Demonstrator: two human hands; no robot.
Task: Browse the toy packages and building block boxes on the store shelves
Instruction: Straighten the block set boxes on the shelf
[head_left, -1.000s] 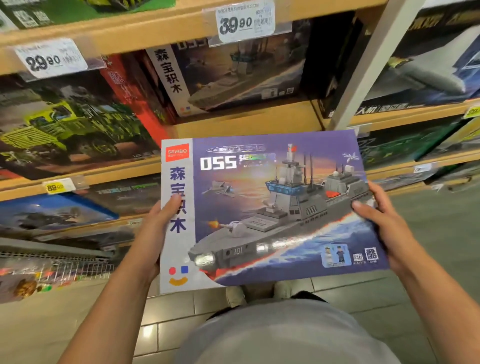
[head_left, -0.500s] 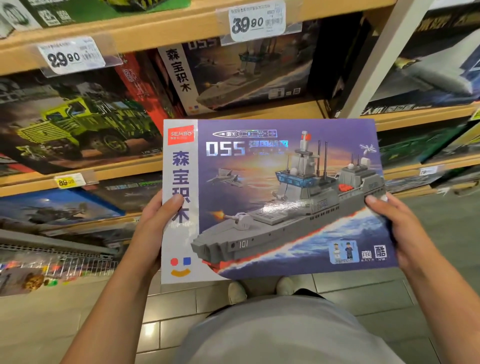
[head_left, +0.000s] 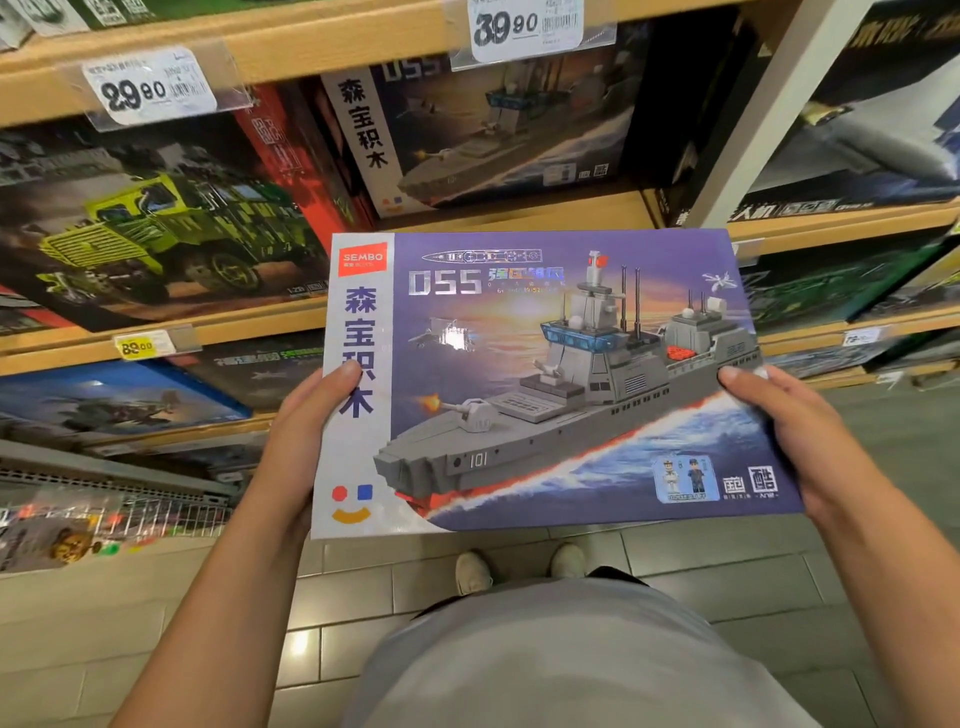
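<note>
We hold a flat purple SEMBO 055 warship box (head_left: 545, 384) w/ grey destroyer art, hull no. 101, face up in front of the shelves (head_left: 311, 322). Our left hand (head_left: 296, 447) grips its 9 o'clock edge, right hand (head_left: 795, 441) its 3 o'clock edge, thumbs on top. Long axis runs 9 to 3; the printed ship's bow points to approx. 8 o'clock.

The warship box (head_left: 545, 384) has risen over the past second, carried by the left hand (head_left: 298, 447) and right hand (head_left: 795, 441) (each gripping a side edge). Its top edge now overlaps the shelf (head_left: 519, 215) under the matching box (head_left: 483, 130).
</note>
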